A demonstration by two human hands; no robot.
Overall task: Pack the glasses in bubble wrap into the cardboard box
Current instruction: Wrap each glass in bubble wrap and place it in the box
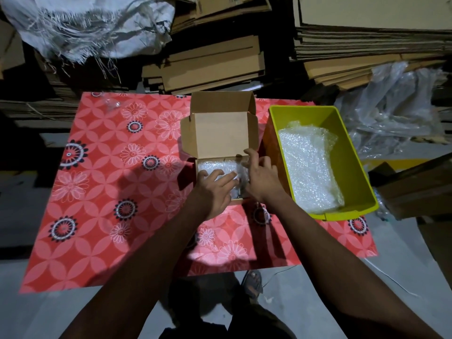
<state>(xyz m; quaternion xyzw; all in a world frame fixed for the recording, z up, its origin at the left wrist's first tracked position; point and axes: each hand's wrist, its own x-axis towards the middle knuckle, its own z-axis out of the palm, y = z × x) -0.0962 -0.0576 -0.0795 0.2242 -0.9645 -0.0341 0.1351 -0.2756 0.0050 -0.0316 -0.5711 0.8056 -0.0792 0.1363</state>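
Bubble-wrapped bundle (215, 168) already down in the cardboard box (221, 133); left hand (215, 189) flat on top, fingers straight; right hand (260, 178) loosely curled at the bundle's edge, grip unclear; best tucking corners gently, no squashing.

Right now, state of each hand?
Left hand: open, fingers pressing flat on the bubble wrap inside the cardboard box.
Right hand: fingers curled at the box's right edge; grip cannot be told.
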